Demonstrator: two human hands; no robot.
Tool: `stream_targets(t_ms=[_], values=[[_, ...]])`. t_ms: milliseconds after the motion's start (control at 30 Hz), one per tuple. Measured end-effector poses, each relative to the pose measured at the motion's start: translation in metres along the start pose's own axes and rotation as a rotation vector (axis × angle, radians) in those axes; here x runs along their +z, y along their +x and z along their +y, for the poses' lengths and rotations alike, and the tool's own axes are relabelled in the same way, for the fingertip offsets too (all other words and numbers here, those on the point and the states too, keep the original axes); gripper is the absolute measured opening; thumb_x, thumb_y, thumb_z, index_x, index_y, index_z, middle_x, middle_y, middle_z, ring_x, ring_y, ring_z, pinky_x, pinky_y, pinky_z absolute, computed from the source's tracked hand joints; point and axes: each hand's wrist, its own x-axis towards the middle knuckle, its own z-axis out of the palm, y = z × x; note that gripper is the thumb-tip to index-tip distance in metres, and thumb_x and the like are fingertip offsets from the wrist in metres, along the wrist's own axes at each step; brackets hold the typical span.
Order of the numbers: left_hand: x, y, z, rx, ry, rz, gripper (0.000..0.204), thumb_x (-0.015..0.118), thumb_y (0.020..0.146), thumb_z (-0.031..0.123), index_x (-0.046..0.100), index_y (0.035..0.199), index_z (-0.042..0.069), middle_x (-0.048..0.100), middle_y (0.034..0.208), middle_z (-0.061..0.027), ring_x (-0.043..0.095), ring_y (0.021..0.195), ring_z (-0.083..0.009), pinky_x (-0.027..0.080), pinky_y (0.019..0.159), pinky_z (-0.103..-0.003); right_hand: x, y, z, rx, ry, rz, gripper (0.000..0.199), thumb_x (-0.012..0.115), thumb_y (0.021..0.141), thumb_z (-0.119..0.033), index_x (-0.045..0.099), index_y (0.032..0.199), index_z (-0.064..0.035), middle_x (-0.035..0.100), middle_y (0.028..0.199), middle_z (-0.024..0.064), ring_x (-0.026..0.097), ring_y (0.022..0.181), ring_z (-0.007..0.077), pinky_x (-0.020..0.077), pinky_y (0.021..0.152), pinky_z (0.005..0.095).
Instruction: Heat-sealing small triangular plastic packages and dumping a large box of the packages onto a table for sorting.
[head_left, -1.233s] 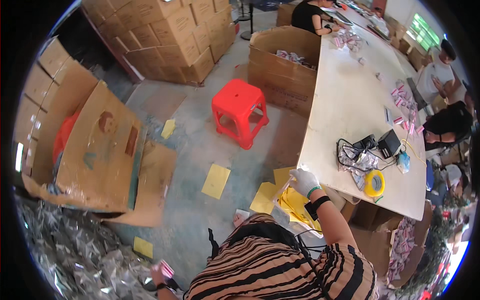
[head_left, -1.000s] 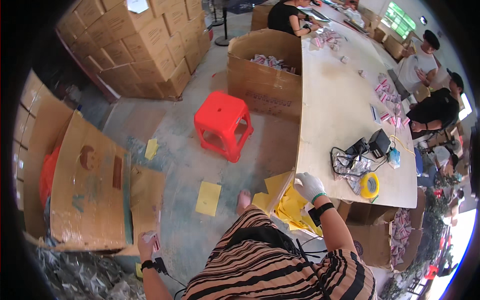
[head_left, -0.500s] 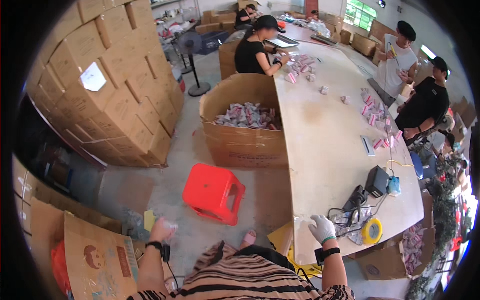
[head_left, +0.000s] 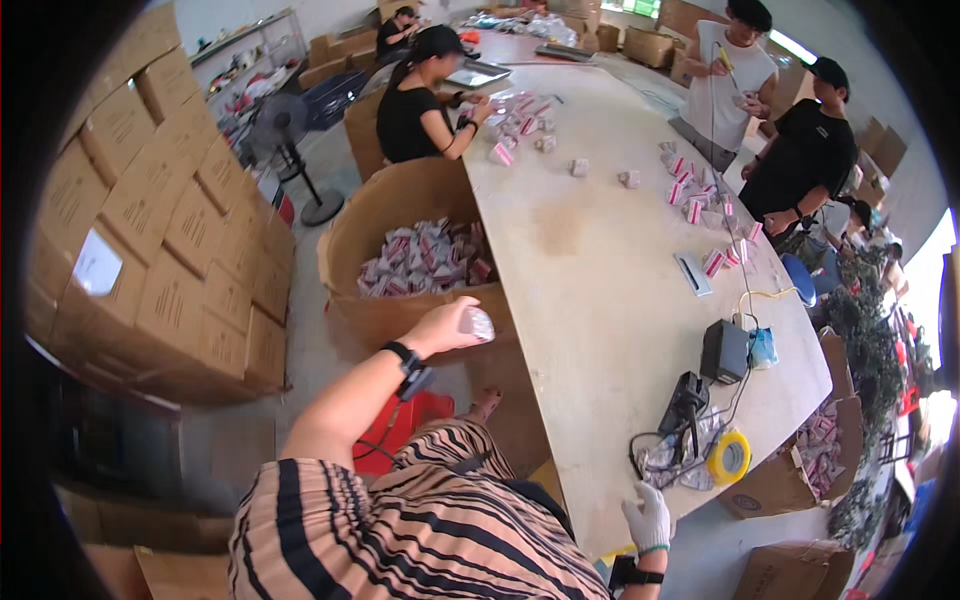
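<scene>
Left hand [head_left: 442, 328]: bare, mid-frame, fingers closed around a packet [head_left: 483, 324]
Packet: centre of frame, near the rim of the carton [head_left: 372, 314]
Right hand [head_left: 649, 518]: white-gloved, lower right, fingers loosely apart, by the table [head_left: 600, 300]
Carton: left of centre, heaped with similar packs [head_left: 428, 260]
Tape [head_left: 717, 466]: yellow, lower right
Stool [head_left: 432, 409]: red, lower left of centre, partly behind the left forearm

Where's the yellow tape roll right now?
In the head view, the yellow tape roll lies at lower right on the table, near its right edge, just right of the crumpled silvery plastic and beyond the gloved right hand.
</scene>
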Motion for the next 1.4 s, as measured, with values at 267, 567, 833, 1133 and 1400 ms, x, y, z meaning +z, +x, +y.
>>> stream_targets(t_ms=[267, 567, 833, 1133, 1400], values=[[0.078, 0.245, -0.043, 0.171, 0.1, -0.134, 0.061, 0.075, 0.067, 0.036, 0.052, 0.117, 0.01, 0.064, 0.104, -0.0145, 0.063, 0.094, -0.0326, 0.05, 0.08, -0.039, 0.037, 0.147, -0.075, -0.136, -0.191, 0.063, 0.055, 0.076, 0.068, -0.025, 0.056, 0.116, -0.0072, 0.054, 0.119, 0.0166, 0.057, 0.105, 0.0306, 0.048, 0.087, 0.0381], [0.092, 0.469, -0.084, 0.251, 0.075, -0.334, 0.062, 0.075, 0.067, 0.032, 0.051, 0.118, 0.007, 0.061, 0.107, -0.0159, 0.06, 0.099, -0.0344, 0.05, 0.081, -0.043, 0.1, 0.394, -0.124, 0.297, -0.389, -0.08, 0.091, 0.08, 0.059, -0.041, 0.038, 0.135, -0.0137, 0.029, 0.144, 0.0234, 0.027, 0.133, 0.041, 0.0342, 0.105, 0.047], [0.052, 0.67, -0.156, 0.307, 0.371, -0.241, 0.049, 0.068, 0.075, 0.032, 0.055, 0.114, 0.005, 0.052, 0.122, -0.0169, 0.044, 0.123, -0.0356, 0.04, 0.097, -0.049, 0.123, 0.435, -0.123, 0.394, -0.546, -0.199, 0.103, 0.083, 0.05, -0.044, 0.035, 0.136, -0.015, 0.027, 0.142, 0.0286, 0.023, 0.132, 0.0487, 0.0312, 0.106, 0.0506], [0.024, 0.793, -0.184, 0.142, 1.29, -0.679, 0.044, 0.049, 0.087, 0.024, 0.054, 0.129, 0.01, 0.048, 0.135, -0.0161, 0.041, 0.129, -0.0341, 0.022, 0.107, -0.059, 0.113, 0.435, -0.149, 0.374, -0.571, -0.254, 0.086, 0.07, 0.068, -0.041, 0.034, 0.138, -0.0082, 0.033, 0.137, 0.0341, 0.025, 0.132, 0.0479, 0.0214, 0.112, 0.0518], [0.063, 0.895, -0.29, 0.341, 1.108, 0.118, 0.039, 0.044, 0.089, 0.022, 0.056, 0.122, 0.004, 0.049, 0.135, -0.0152, 0.036, 0.132, -0.0357, 0.024, 0.109, -0.054, 0.114, 0.445, -0.134, 0.358, -0.559, -0.285, 0.072, 0.067, 0.072, -0.028, 0.04, 0.135, -0.0076, 0.039, 0.134, 0.0319, 0.029, 0.129, 0.0497, 0.0243, 0.109, 0.0545]])
